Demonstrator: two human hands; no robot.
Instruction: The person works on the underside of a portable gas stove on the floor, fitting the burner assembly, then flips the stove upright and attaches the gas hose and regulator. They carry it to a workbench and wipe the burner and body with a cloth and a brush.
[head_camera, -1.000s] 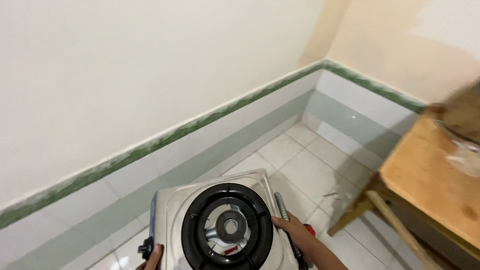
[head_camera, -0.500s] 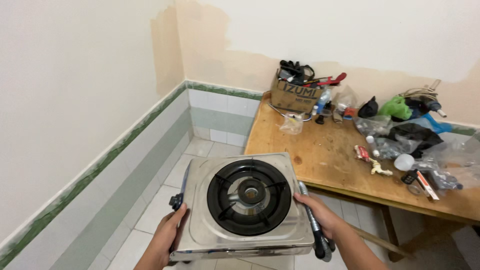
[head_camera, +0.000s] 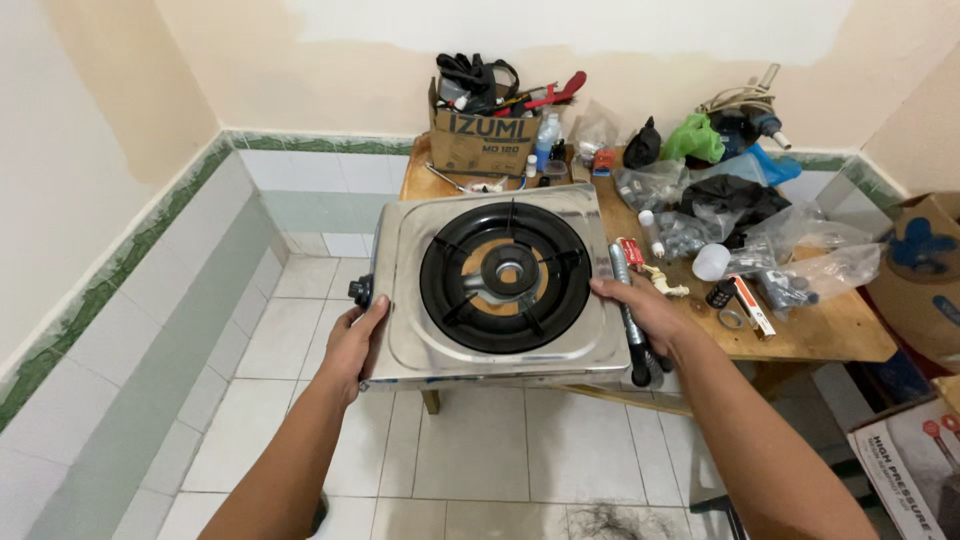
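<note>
Stove now nearer the wooden table (head_camera: 830, 335), over its edge. Left hand (head_camera: 357, 345) fingers wrapped under the single-burner gas stove (head_camera: 500, 285) by its knob (head_camera: 360, 291); right hand (head_camera: 640, 312) clamps the other edge plus a dark tool (head_camera: 628, 315). Carry step; next needs a level set-down among the clutter

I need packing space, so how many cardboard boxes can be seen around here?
3. One open cardboard box full of tools stands at the back of the wooden table; a second sits by the right wall; a third is at the lower right. Others may be out of frame.
</note>
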